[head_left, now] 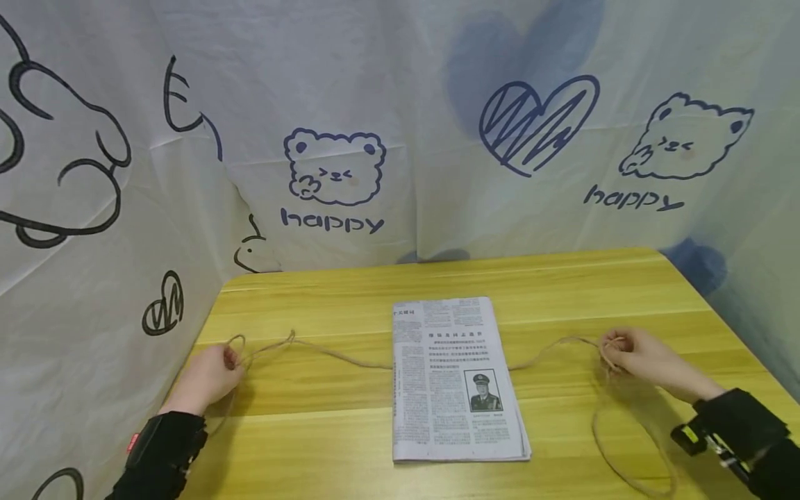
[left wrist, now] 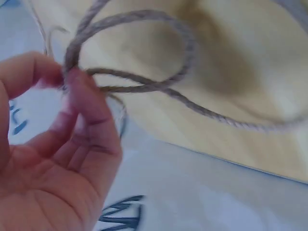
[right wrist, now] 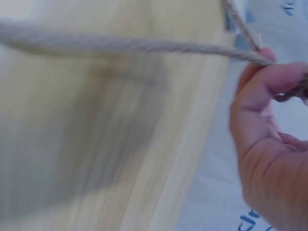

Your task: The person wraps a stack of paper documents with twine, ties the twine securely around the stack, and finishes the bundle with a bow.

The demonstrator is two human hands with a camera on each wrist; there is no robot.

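Note:
A folded newspaper (head_left: 446, 389) lies on the wooden table, with a thin brown twine (head_left: 350, 360) running beneath it and out on both sides. At the left, my left hand (head_left: 209, 375) pinches the twine between thumb and fingers. Loops of the twine (left wrist: 185, 48) stand out from those fingertips in the left wrist view. Over on the right side, my right hand (head_left: 644, 357) grips the other stretch of twine, whose loose end curls down onto the table. In the right wrist view the twine (right wrist: 168, 46) reaches the fingers from the left, and part of that hand is cut off.
The yellow wood-grain table (head_left: 325, 430) has a far edge against a white cloth (head_left: 437, 194) printed with bears, hearts and the word "happy". The cloth also rises at the left and right sides. Black bands (head_left: 165, 448) wrap both wrists.

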